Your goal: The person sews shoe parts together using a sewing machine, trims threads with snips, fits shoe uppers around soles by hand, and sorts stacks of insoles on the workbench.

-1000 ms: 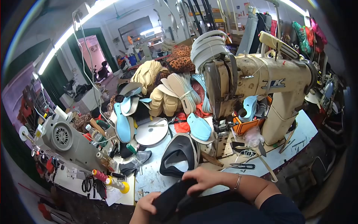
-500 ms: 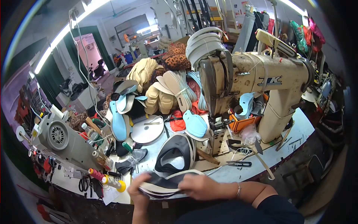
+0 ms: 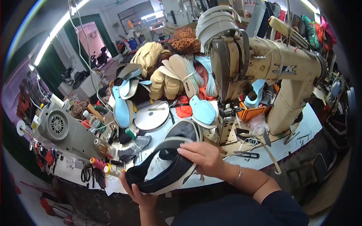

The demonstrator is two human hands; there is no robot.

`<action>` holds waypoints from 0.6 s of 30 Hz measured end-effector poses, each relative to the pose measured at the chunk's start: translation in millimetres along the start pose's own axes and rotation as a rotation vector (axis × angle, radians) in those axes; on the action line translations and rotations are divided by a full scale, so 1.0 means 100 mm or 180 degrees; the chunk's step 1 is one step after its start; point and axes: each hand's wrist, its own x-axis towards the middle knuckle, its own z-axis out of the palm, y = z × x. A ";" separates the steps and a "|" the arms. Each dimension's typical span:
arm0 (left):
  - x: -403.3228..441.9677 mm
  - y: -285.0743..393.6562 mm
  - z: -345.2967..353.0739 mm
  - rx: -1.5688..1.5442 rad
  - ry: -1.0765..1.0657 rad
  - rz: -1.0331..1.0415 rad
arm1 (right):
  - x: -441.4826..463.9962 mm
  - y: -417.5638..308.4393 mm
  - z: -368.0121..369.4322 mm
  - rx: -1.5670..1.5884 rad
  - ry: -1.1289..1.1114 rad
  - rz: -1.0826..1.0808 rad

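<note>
A black shoe upper [image 3: 166, 184] with a cream edge is held in front of me, its opening facing up. My left hand [image 3: 139, 195] grips its near left end from below, thumb and fingers on the edge. My right hand [image 3: 203, 158] has its fingers closed over the far right side. Just behind it on the table lies another dark shoe upper [image 3: 181, 130], partly covered by the held one. The post sewing machine [image 3: 277, 64] stands to the right of both hands.
Light-blue insoles [image 3: 204, 110] and a round white disc [image 3: 152, 116] lie farther back. Thread spools [image 3: 112, 170] and a grey machine [image 3: 68, 130] stand at left. Thread snips [image 3: 247, 154] and loose cord [image 3: 252, 142] rest at right, near the table edge.
The shoe upper has been raised and spread from a flat, folded shape into an open loop. My left hand has moved lower and turned; my right hand has risen. The camera view has shifted slightly.
</note>
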 end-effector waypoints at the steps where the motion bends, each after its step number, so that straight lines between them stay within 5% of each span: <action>1: -0.02 0.01 -0.02 0.0009 -0.0032 0.0008 | 0.07 0.05 0.01 -0.0043 0.0081 -0.0194; 5: -0.10 -0.03 0.03 -0.0179 0.0464 0.0193 | 0.25 0.27 0.07 -0.0063 -0.0032 -0.0670; 7: -0.09 -0.06 -0.06 -0.0090 -0.1645 -0.0180 | 0.12 0.44 0.23 -0.0409 -0.0649 -0.0303; 9: -0.16 -0.08 0.09 -0.0256 -0.2761 -0.0177 | -0.17 0.52 0.34 -0.0978 -0.1707 0.0266; 14: 0.06 0.00 0.41 -0.0562 -0.2362 -0.0110 | -0.59 0.39 0.20 -0.0508 -0.1238 0.1031; 18: 0.17 0.02 0.77 -0.0343 -0.3157 0.0182 | -0.97 0.16 0.15 0.0490 -0.0847 0.1981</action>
